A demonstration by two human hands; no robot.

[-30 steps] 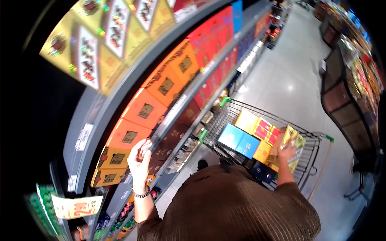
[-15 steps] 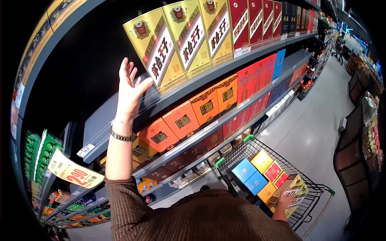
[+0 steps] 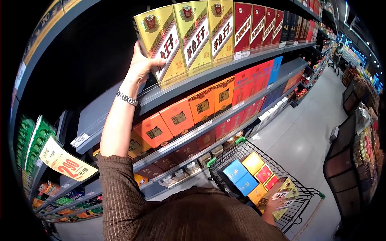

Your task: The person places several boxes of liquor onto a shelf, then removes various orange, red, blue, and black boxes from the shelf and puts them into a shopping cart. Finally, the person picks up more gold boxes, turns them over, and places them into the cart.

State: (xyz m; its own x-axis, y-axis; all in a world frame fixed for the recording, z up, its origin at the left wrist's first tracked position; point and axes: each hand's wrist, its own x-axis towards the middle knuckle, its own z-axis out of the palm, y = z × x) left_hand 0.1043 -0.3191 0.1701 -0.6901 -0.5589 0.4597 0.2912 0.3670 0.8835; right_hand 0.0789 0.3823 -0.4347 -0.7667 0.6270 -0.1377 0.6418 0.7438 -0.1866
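My left hand (image 3: 141,64) is up on the top shelf (image 3: 209,74), fingers wrapped round the near edge of the leftmost gold box (image 3: 160,44), thumb across its front face. The box stands tilted in a row with two more gold ones at its 3 o'clock, then red boxes (image 3: 251,26). I judge it a stiff carton with a bottle inside: fairly heavy, top-heavy, glossy and a bit slippery, breakable if dropped. I'd say the best hold is low on the side edges, with the base supported as it clears the clear lip of the shelf.

My right hand (image 3: 274,205) is down at 5 o'clock in the cart (image 3: 299,211), clasping a yellow box (image 3: 286,193) that rests on the stacked cartons; blue boxes (image 3: 240,176) lie at its 9 o'clock.

Orange boxes (image 3: 179,116) fill the shelf below. A price tag (image 3: 64,162) hangs at 8 o'clock. The aisle floor (image 3: 305,136) is pale, glossy tile, with dark display stands along the 3 o'clock side
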